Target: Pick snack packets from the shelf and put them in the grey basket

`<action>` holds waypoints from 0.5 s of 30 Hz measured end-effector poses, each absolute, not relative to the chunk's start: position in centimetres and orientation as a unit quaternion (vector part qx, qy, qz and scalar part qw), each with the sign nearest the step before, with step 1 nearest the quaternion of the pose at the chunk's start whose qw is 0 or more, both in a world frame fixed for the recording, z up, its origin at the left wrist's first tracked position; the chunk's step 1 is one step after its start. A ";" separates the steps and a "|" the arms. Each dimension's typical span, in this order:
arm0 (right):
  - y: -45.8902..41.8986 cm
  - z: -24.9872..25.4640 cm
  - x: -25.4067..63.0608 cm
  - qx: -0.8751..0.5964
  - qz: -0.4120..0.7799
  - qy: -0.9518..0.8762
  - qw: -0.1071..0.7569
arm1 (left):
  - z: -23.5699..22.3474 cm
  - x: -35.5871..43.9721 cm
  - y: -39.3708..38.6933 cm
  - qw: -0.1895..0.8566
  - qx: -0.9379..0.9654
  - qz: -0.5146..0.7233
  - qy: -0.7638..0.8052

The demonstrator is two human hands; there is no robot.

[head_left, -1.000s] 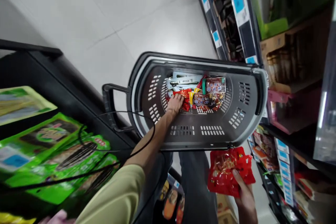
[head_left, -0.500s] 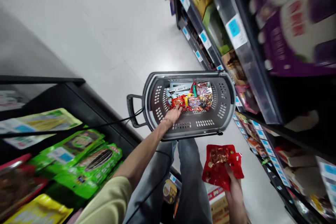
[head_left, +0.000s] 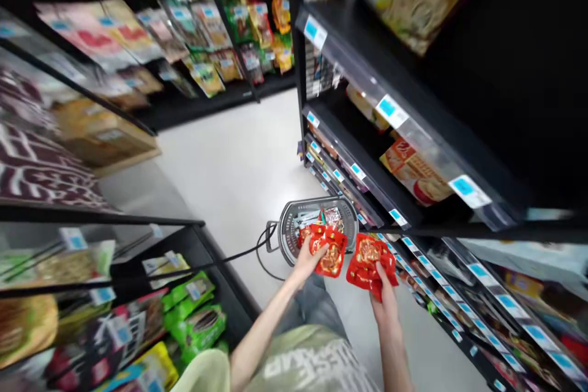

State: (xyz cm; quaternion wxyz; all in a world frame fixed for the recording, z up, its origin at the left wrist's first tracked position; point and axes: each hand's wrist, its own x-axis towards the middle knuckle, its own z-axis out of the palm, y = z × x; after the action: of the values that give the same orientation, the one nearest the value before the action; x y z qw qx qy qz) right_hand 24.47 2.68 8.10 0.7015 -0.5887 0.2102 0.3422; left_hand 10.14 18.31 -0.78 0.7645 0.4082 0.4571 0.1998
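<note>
My left hand [head_left: 309,259] is closed on a shiny red snack packet [head_left: 331,257], held up above the near side of the grey shopping basket [head_left: 287,239]. In my right hand [head_left: 386,293] are red snack packets [head_left: 367,254] of similar look, gripped with the thumb on top. The two lots of packets are close side by side. Below them the basket stands on the floor, its near rim partly hidden by the left packet. Inside lie packaged goods [head_left: 333,218], mostly too small to make out.
Dark shelves with price tags [head_left: 390,111] rise on the right. On the left, a low shelf holds green snack bags [head_left: 202,324]. A black cable [head_left: 229,258] runs across to the basket. Pale floor [head_left: 229,165] extends ahead to more stocked shelves [head_left: 206,98].
My left hand has come up out of the basket with a red packet. My right hand's packets are now beside it. The view has tilted up, showing more shelves.
</note>
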 end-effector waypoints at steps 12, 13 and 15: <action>-11.4 20.2 17.0 -0.522 0.368 0.143 0.756 | 16.8 7.7 8.6 0.770 0.436 0.249 0.392; -12.1 20.8 16.1 -0.520 0.375 0.133 0.756 | 17.7 7.8 7.4 0.776 0.442 0.243 0.379; -13.5 21.8 14.8 -0.517 0.379 0.112 0.759 | 19.2 8.1 4.9 0.792 0.453 0.227 0.340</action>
State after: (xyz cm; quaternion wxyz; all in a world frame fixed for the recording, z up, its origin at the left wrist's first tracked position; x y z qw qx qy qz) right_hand 14.80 -13.50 21.78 0.7590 -0.5174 0.1115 0.3792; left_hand 8.10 4.92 19.17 0.7925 0.4525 0.3404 0.2265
